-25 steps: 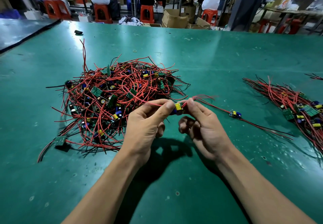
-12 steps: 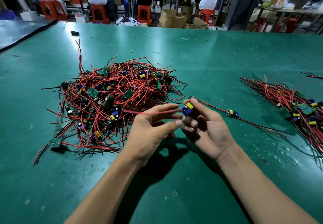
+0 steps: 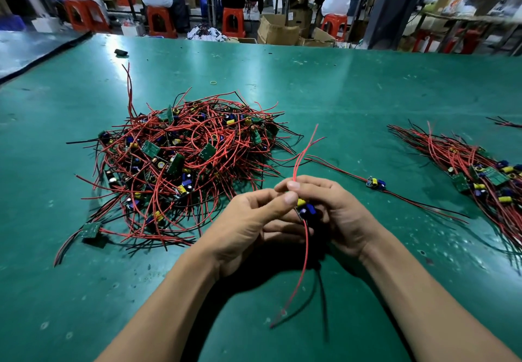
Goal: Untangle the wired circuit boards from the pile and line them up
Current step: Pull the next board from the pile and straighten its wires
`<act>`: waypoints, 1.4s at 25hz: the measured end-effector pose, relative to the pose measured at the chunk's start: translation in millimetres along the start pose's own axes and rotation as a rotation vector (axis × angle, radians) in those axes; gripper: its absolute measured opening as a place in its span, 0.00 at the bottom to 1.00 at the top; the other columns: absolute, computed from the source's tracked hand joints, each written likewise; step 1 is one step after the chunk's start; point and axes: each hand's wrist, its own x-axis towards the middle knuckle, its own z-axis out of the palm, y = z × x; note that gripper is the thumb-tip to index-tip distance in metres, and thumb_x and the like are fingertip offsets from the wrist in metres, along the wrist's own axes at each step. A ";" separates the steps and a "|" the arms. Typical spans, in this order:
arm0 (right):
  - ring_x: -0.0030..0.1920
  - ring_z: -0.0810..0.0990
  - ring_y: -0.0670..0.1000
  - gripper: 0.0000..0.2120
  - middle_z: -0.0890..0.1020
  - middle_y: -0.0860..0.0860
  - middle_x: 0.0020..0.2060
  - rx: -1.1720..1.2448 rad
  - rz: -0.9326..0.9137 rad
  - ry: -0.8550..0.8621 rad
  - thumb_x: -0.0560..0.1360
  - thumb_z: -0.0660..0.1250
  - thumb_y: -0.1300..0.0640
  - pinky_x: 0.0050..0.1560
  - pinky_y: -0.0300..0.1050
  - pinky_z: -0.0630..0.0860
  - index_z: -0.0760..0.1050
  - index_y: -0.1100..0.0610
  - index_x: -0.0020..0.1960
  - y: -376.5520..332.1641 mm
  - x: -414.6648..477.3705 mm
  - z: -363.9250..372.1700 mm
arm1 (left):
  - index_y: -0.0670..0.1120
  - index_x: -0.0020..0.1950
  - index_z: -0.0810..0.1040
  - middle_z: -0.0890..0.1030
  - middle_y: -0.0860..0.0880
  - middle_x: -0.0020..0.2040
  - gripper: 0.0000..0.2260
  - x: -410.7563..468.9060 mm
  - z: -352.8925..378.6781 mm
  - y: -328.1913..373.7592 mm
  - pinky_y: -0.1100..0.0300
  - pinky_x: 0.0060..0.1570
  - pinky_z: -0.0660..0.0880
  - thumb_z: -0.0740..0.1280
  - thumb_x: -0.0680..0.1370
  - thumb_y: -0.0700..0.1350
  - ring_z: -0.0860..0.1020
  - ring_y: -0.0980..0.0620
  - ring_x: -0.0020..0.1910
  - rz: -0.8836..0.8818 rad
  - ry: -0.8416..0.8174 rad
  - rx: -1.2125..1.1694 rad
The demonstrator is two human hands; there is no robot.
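Red wires stick up and hang down from a small circuit board [image 3: 306, 209], held over the near table [image 3: 339, 93] | left hand [image 3: 254, 226] grip: thumb and finger pinch it | right hand [image 3: 336, 214] grip: fingers curl round it | tangled pile [image 3: 186, 164]: left, farther | lone board [image 3: 375, 183]: right | lined-up boards [image 3: 480, 175]: right edge

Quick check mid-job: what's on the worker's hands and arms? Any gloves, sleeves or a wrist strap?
Nothing worn that shows. The left hand and right hand are bare: no gloves, rings or finger cots. The left forearm and right forearm are bare down to the bottom edge of the picture, with no sleeve, watch or wrist strap in view.
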 end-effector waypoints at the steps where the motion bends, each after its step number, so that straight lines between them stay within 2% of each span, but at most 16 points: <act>1: 0.28 0.78 0.48 0.09 0.80 0.54 0.33 -0.020 0.014 0.001 0.72 0.72 0.54 0.27 0.39 0.75 0.84 0.59 0.48 0.6 -0.2 -0.1 | 0.34 0.57 0.78 0.84 0.37 0.45 0.20 0.4 -0.9 -1.7 0.57 0.37 0.82 0.73 0.70 0.44 0.84 0.44 0.35 0.000 0.000 0.008; 4: 0.30 0.81 0.50 0.11 0.83 0.55 0.38 -0.064 0.037 0.001 0.72 0.74 0.54 0.29 0.42 0.77 0.84 0.59 0.50 3.6 1.1 -0.7 | 0.39 0.55 0.82 0.84 0.38 0.45 0.15 2.6 -1.9 -3.8 0.57 0.35 0.81 0.74 0.69 0.40 0.82 0.46 0.33 0.017 0.039 0.060; 6: 0.33 0.82 0.52 0.10 0.84 0.58 0.42 -0.076 0.008 0.066 0.72 0.74 0.56 0.33 0.44 0.79 0.83 0.60 0.51 5.3 3.0 -2.5 | 0.39 0.54 0.82 0.84 0.40 0.40 0.14 4.4 -3.3 -4.8 0.59 0.31 0.79 0.74 0.70 0.40 0.81 0.48 0.30 0.040 0.064 0.142; 8: 0.32 0.81 0.52 0.08 0.84 0.59 0.41 -0.127 -0.053 0.158 0.74 0.74 0.58 0.31 0.42 0.78 0.83 0.60 0.50 8.1 4.5 -5.0 | 0.40 0.51 0.83 0.82 0.42 0.35 0.09 6.2 -4.8 -5.6 0.63 0.28 0.75 0.74 0.72 0.38 0.78 0.51 0.27 0.070 0.119 0.269; 10: 0.33 0.80 0.52 0.06 0.83 0.59 0.39 -0.214 -0.118 0.201 0.75 0.73 0.58 0.34 0.42 0.78 0.83 0.60 0.50 11.3 5.5 -6.1 | 0.40 0.49 0.83 0.81 0.42 0.34 0.04 7.5 -6.0 -6.7 0.61 0.29 0.74 0.71 0.75 0.37 0.76 0.51 0.28 0.123 0.172 0.405; 12: 0.38 0.80 0.55 0.07 0.83 0.61 0.41 -0.276 -0.162 0.194 0.76 0.73 0.57 0.43 0.51 0.80 0.84 0.60 0.50 13.9 6.9 -6.3 | 0.41 0.48 0.83 0.83 0.39 0.37 0.04 8.8 -6.3 -7.7 0.55 0.36 0.79 0.69 0.76 0.36 0.79 0.49 0.34 0.178 0.201 0.466; 14: 0.44 0.80 0.58 0.08 0.82 0.68 0.46 -0.333 -0.190 0.186 0.76 0.73 0.56 0.55 0.65 0.80 0.84 0.60 0.50 15.2 8.0 -5.2 | 0.41 0.46 0.84 0.83 0.37 0.40 0.05 9.7 -5.1 -9.0 0.47 0.43 0.81 0.69 0.76 0.34 0.80 0.45 0.38 0.194 0.249 0.450; 16: 0.46 0.80 0.61 0.09 0.81 0.71 0.49 -0.354 -0.194 0.185 0.76 0.73 0.55 0.59 0.71 0.76 0.84 0.60 0.51 16.6 9.1 -3.7 | 0.41 0.41 0.83 0.81 0.38 0.37 0.04 11.2 -4.3 -11.2 0.40 0.43 0.79 0.70 0.74 0.35 0.77 0.45 0.37 0.208 0.326 0.449; 19: 0.44 0.80 0.59 0.11 0.83 0.66 0.45 -0.311 -0.130 0.152 0.77 0.72 0.54 0.53 0.60 0.78 0.83 0.61 0.53 14.6 8.8 -5.7 | 0.40 0.37 0.79 0.79 0.44 0.33 0.04 12.5 -2.8 -13.8 0.43 0.40 0.78 0.70 0.72 0.37 0.76 0.48 0.33 0.233 0.351 0.437; 22: 0.42 0.76 0.62 0.15 0.81 0.64 0.41 -0.220 -0.027 0.110 0.74 0.74 0.53 0.47 0.56 0.74 0.82 0.64 0.53 10.9 6.1 -9.5 | 0.38 0.36 0.77 0.78 0.46 0.32 0.06 12.5 -3.6 -11.8 0.50 0.38 0.76 0.70 0.73 0.36 0.75 0.49 0.32 0.203 0.309 0.431; 23: 0.39 0.74 0.60 0.14 0.79 0.62 0.37 -0.236 -0.030 0.140 0.74 0.75 0.53 0.43 0.52 0.72 0.82 0.63 0.52 10.1 6.1 -10.7 | 0.39 0.36 0.77 0.77 0.47 0.31 0.07 12.7 -4.3 -10.5 0.54 0.36 0.76 0.69 0.74 0.34 0.75 0.51 0.30 0.184 0.296 0.427; 25: 0.28 0.66 0.52 0.12 0.70 0.56 0.27 -0.311 -0.073 0.233 0.74 0.75 0.51 0.31 0.40 0.63 0.84 0.59 0.50 9.6 6.6 -13.7 | 0.40 0.37 0.78 0.76 0.48 0.28 0.07 12.2 -5.0 -6.8 0.63 0.29 0.74 0.68 0.75 0.33 0.73 0.55 0.25 0.141 0.260 0.434; 27: 0.22 0.60 0.47 0.11 0.65 0.52 0.23 -0.401 -0.149 0.319 0.75 0.74 0.51 0.24 0.37 0.56 0.84 0.58 0.50 10.4 8.7 -17.4 | 0.39 0.39 0.78 0.77 0.50 0.27 0.05 11.5 -4.9 -3.5 0.66 0.26 0.72 0.68 0.74 0.33 0.72 0.57 0.22 0.112 0.227 0.451; 29: 0.21 0.67 0.42 0.10 0.70 0.41 0.21 -0.537 -0.253 0.376 0.76 0.73 0.52 0.27 0.31 0.60 0.85 0.59 0.49 11.2 11.7 -19.5 | 0.40 0.38 0.78 0.77 0.50 0.27 0.06 11.2 -3.7 -1.5 0.65 0.26 0.72 0.67 0.74 0.33 0.72 0.57 0.23 0.100 0.218 0.467; 31: 0.25 0.73 0.38 0.09 0.74 0.36 0.22 -0.607 -0.307 0.371 0.77 0.72 0.53 0.32 0.29 0.62 0.85 0.59 0.49 12.6 13.2 -18.0 | 0.40 0.36 0.76 0.76 0.49 0.27 0.07 11.5 -2.1 -2.3 0.63 0.27 0.72 0.68 0.75 0.35 0.72 0.54 0.23 0.090 0.231 0.450; 35: 0.27 0.74 0.37 0.10 0.76 0.37 0.24 -0.529 -0.241 0.292 0.78 0.71 0.52 0.35 0.33 0.64 0.85 0.58 0.51 11.8 12.3 -18.1 | 0.40 0.37 0.76 0.76 0.46 0.28 0.10 11.4 -1.5 -6.3 0.65 0.24 0.71 0.70 0.77 0.41 0.75 0.52 0.23 0.113 0.238 0.413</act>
